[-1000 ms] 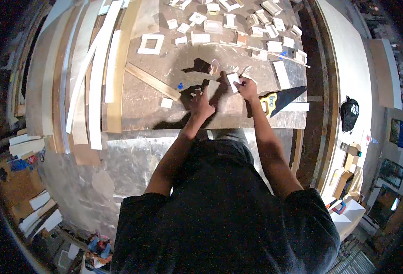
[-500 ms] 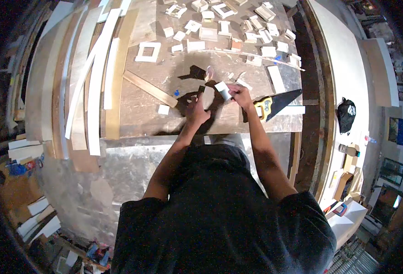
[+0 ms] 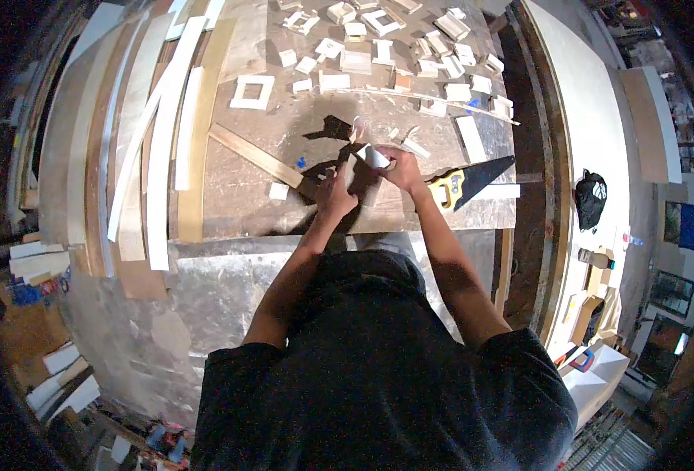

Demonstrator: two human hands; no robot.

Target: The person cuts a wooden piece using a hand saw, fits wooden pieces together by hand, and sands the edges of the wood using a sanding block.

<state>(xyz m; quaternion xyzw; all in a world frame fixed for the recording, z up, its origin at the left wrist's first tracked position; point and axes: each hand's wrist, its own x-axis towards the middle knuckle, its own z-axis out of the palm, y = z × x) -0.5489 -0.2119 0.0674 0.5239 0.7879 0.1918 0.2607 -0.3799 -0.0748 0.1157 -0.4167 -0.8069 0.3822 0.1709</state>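
Note:
My left hand (image 3: 336,196) is closed around a small flat wood piece (image 3: 351,169), held above the workbench (image 3: 229,200). Just right of it, my right hand (image 3: 401,169) grips a small curved white sheet (image 3: 373,156) that looks like sandpaper. The sheet's end is close to the wood piece; whether they touch I cannot tell. A handsaw (image 3: 472,182) with a yellow handle lies right of my right hand. Left of my left hand, a wooden strip (image 3: 256,155) and a small square block (image 3: 279,191) rest on the bench.
Several small wood blocks and frames, among them a square frame (image 3: 252,92), are scattered across the far side. Long boards (image 3: 158,157) are stacked at the left. A thin stick (image 3: 433,96) crosses behind my hands. Beyond a gap, a white panel (image 3: 590,141) carries a black bag (image 3: 591,199).
The white sheet in my right hand has moved slightly left and now looks curved and tilted. The wood piece in my left hand has turned and shows a narrower side.

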